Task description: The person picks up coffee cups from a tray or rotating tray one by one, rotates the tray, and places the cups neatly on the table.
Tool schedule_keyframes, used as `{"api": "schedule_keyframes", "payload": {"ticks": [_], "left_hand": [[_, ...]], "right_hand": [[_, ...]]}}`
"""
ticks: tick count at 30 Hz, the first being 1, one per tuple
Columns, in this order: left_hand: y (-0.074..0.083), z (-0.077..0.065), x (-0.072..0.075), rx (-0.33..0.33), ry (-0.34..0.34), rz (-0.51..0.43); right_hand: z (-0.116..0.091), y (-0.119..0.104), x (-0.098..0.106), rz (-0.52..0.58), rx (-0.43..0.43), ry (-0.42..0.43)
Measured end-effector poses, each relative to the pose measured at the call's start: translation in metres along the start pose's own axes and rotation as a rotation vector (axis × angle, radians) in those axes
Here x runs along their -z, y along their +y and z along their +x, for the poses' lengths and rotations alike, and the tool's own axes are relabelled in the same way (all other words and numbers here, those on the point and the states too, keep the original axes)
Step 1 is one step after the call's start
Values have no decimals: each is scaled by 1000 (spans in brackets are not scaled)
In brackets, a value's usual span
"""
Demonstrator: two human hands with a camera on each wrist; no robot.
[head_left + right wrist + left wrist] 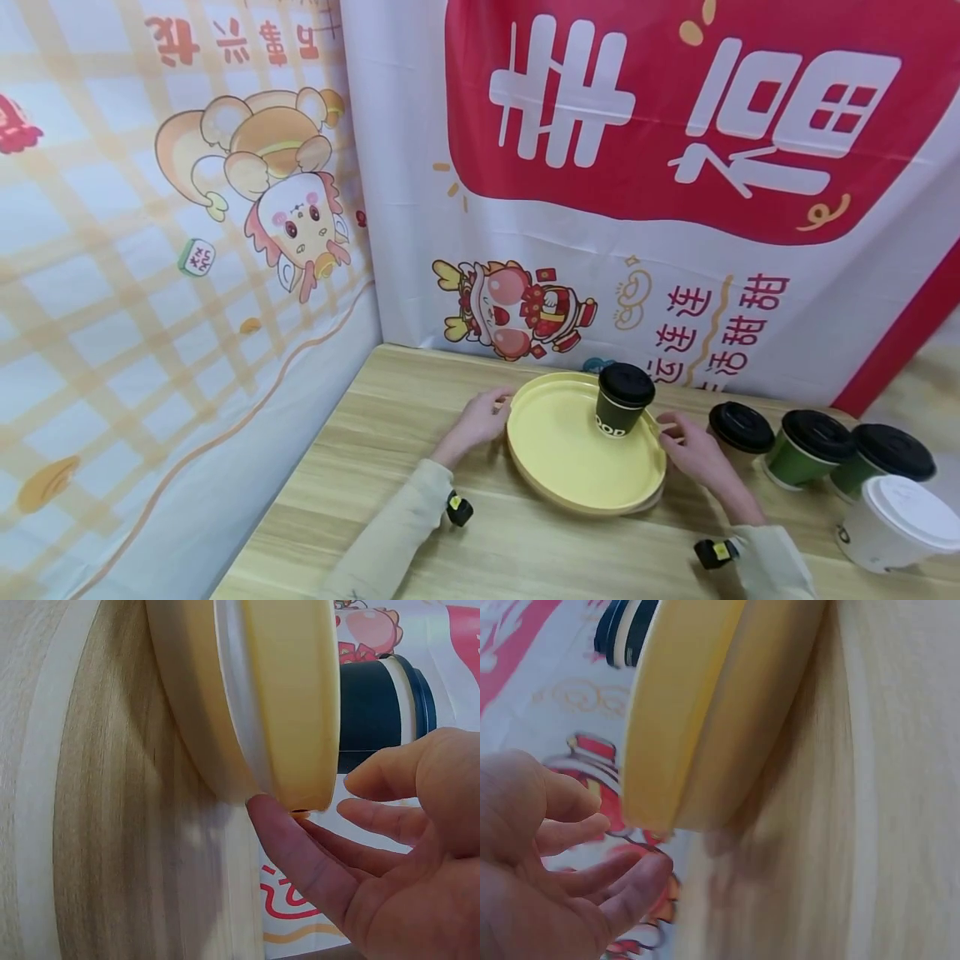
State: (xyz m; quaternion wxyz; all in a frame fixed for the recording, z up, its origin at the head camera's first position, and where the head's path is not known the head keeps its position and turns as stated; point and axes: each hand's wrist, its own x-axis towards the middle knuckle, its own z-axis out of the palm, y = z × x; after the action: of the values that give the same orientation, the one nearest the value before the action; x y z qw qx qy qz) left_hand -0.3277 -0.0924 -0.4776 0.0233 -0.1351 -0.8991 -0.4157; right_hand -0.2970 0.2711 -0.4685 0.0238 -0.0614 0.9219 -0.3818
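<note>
A round yellow tray point(577, 467) lies on the wooden table, with a paler round layer point(238, 697) showing under its wall. Near its far right rim, a dark cup with a black lid point(625, 400) stands upright on it. At the tray's left side is my left hand point(483, 417); its fingers are loosely bent and a small gap shows between them and the wall in the left wrist view. My right hand point(690, 448) is at the right side, fingertips right at the rim and lower edge, thumb beside the dark cup.
Right of the tray stand a brown cup with a black lid point(738, 433), two green cups point(802, 450) with black lids and a white lidded cup point(896, 525). A printed cloth point(405, 192) hangs behind the table, another at the left.
</note>
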Motion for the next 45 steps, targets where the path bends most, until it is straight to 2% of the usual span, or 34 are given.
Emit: {"api": "schedule_keyframes", "payload": {"ticks": [3, 8, 15, 19, 24, 28, 33, 41, 45], "left_hand": [[11, -7, 3, -72, -1, 108], [33, -28, 3, -210, -59, 294], [59, -59, -6, -483, -165, 517], [66, -70, -17, -618, -210, 634], [66, -78, -29, -727, -209, 756], [64, -82, -34, -766, -180, 811], [63, -82, -35, -766, -148, 833], [57, -80, -32, -718, -183, 817], [54, -79, -27, -719, -179, 823]], "right_hand": [[1, 3, -1, 6, 3, 3], [0, 7, -3, 42, -21, -8], [1, 9, -5, 74, -27, -3], [2, 9, -4, 85, -42, -1], [2, 9, -3, 117, -51, -5], [2, 8, -3, 129, -57, -17], [2, 6, -2, 136, -56, -18], [2, 7, -2, 140, -62, -13], [2, 6, -2, 152, -66, -12]]}}
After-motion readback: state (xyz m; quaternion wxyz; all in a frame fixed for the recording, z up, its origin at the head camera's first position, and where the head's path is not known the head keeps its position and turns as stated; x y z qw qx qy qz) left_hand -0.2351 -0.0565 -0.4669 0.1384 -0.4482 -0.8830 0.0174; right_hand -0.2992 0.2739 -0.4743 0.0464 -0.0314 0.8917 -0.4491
